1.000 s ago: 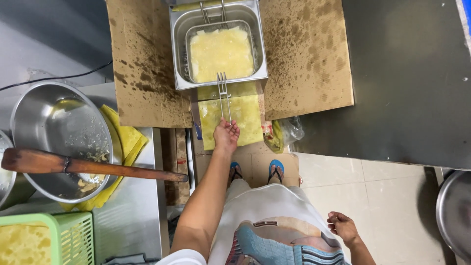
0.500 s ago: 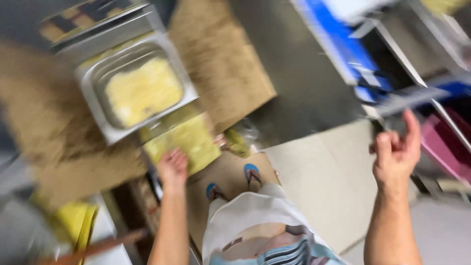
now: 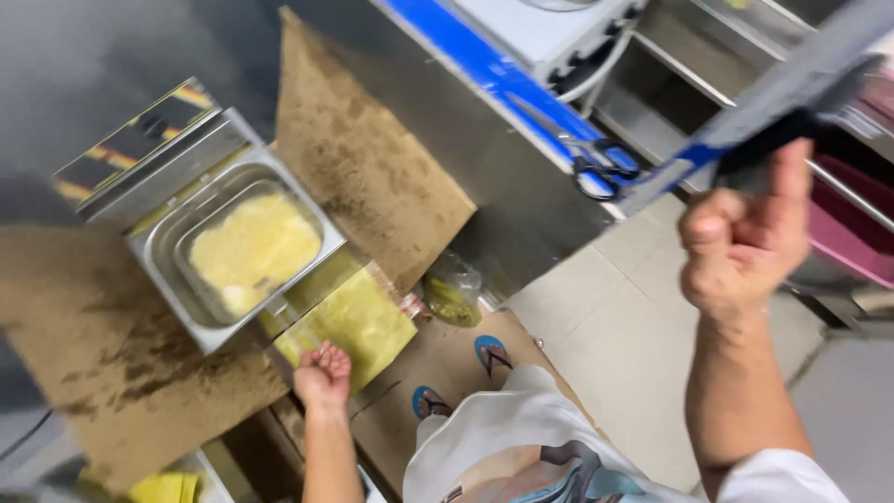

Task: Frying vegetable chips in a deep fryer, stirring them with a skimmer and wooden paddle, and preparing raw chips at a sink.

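Fingers [image 3: 740, 219] of the right hand [image 3: 745, 237] are curled into a fist around a dark handle [image 3: 792, 126], raised high at the right of the head view. From that fist a long flat tool [image 3: 694, 154], grey and blue and blurred, runs up and to the right; what kind of tool it is cannot be told.

Low in the same view, left of middle, the left hand [image 3: 323, 375] has its fingers loosely bent and resting on the near edge of a yellow-green sheet [image 3: 349, 326]. Whether they pinch the sheet or only touch it cannot be told.

Just beyond that sheet, up and to the left, sits a steel pan [image 3: 158, 244] holding a pale yellow mass [image 3: 251, 250]. Its long side slants from lower left to upper right. Stained brown cardboard [image 3: 372, 177] lies on both sides of the pan.

So the pan lies far to the left of the raised right hand, well apart from it, while the left hand is much the nearer, just beside the pan's near corner.

Down on the floor [image 3: 605, 317], two feet in blue sandals [image 3: 492, 354] stand on more cardboard. Blue-handled scissors [image 3: 605, 168] hang on the steel surface [image 3: 521, 177] behind.
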